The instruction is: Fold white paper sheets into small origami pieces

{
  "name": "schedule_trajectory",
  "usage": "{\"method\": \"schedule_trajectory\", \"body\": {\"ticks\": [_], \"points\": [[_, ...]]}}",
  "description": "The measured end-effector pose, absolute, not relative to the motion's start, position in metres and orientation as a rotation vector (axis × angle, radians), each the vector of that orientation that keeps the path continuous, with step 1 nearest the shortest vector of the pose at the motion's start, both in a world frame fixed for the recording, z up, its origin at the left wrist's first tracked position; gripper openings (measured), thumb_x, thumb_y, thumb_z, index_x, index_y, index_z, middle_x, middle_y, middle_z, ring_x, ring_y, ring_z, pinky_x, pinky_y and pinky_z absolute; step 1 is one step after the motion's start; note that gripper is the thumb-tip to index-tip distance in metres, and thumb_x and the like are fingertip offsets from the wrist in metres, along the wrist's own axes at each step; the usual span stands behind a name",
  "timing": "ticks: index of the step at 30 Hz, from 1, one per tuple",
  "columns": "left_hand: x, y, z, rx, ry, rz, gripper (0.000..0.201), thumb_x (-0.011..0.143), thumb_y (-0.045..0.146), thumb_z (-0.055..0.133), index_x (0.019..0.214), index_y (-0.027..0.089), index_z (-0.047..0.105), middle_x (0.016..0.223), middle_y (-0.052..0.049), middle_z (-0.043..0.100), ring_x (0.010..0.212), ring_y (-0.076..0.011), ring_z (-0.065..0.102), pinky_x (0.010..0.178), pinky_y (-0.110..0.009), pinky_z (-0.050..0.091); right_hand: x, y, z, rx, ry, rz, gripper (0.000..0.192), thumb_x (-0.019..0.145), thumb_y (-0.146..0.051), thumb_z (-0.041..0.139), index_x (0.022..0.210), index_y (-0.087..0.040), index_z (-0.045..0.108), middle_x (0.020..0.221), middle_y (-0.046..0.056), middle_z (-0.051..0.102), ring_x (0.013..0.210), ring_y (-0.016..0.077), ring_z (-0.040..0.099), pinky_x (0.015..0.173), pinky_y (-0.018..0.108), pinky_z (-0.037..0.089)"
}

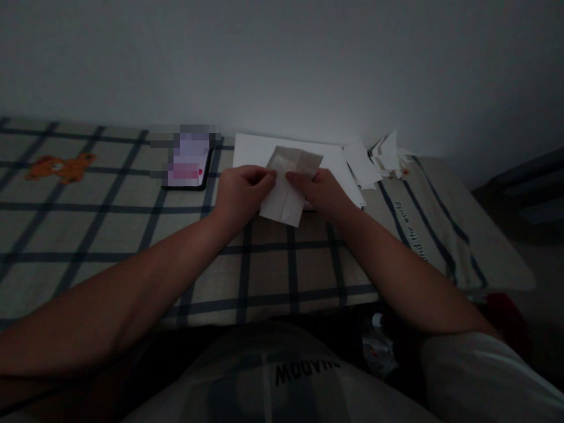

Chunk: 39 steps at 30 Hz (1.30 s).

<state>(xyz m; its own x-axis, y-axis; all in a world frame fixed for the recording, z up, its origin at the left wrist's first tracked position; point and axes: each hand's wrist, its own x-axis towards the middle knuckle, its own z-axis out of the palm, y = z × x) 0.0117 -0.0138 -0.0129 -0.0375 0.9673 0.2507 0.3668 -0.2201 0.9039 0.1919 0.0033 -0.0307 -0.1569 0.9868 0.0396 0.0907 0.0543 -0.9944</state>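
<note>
A small creased piece of white paper (pixel 288 197) is held up between my two hands, a fold line running down its middle. My left hand (pixel 242 191) pinches its left side, thumb on the face toward me. At the right side, my right hand (pixel 324 191) grips it the same way, the thumb pressing near the crease. The fingers behind the paper are hidden. Beneath and beyond the hands lie larger white sheets (pixel 253 150), partly covered by the held paper.
A phone (pixel 189 161) with a lit, blurred screen lies to the left on the checked cloth (pixel 211 276). Farther left is an orange bear-shaped figure (pixel 61 167). Folded paper pieces (pixel 388 155) sit at the right, near the wall. A plastic bottle (pixel 378 346) is below the edge.
</note>
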Motion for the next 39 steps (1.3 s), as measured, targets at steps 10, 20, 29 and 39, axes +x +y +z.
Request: {"method": "schedule_trajectory", "body": {"ticks": [10,20,29,39], "points": [[0.012,-0.013,-0.014,1.580,1.415,1.217,0.018,0.078,0.035,0.067,0.069,0.019,0.068,0.066,-0.002,0.066,0.061,-0.0146,0.056,0.051,-0.025,0.039,0.192,0.000,-0.027,-1.197,-1.427,1.203,0.037,0.076,-0.052,0.076,0.088,-0.017,0.073,0.087,0.006,0.075,0.082,0.0200,0.068,0.068,0.031,0.055],[0.012,-0.013,-0.014,1.574,1.364,1.169,0.014,0.078,0.031,0.068,0.074,0.017,0.070,0.065,-0.001,0.065,0.058,-0.0133,0.054,0.051,-0.025,0.039,0.192,-0.001,-0.027,-1.226,-1.517,1.078,0.033,0.078,-0.048,0.076,0.084,-0.016,0.070,0.084,0.004,0.070,0.077,0.0176,0.062,0.073,0.033,0.053],[0.013,-0.009,-0.018,1.547,1.288,1.245,0.014,0.079,0.033,0.072,0.081,0.019,0.073,0.076,-0.002,0.072,0.066,-0.0138,0.060,0.056,-0.024,0.043,0.194,-0.002,-0.022,-1.223,-1.671,0.903,0.036,0.082,-0.053,0.074,0.076,-0.018,0.068,0.077,0.004,0.066,0.073,0.0182,0.057,0.066,0.032,0.045],[0.016,-0.011,-0.021,1.545,1.242,1.314,0.017,0.083,0.036,0.072,0.081,0.020,0.074,0.079,-0.002,0.074,0.072,-0.0154,0.063,0.062,-0.025,0.047,0.190,-0.003,-0.019,-1.237,-1.738,0.867,0.042,0.082,-0.057,0.071,0.070,-0.018,0.062,0.068,0.001,0.058,0.066,0.0139,0.048,0.057,0.028,0.035]]}}
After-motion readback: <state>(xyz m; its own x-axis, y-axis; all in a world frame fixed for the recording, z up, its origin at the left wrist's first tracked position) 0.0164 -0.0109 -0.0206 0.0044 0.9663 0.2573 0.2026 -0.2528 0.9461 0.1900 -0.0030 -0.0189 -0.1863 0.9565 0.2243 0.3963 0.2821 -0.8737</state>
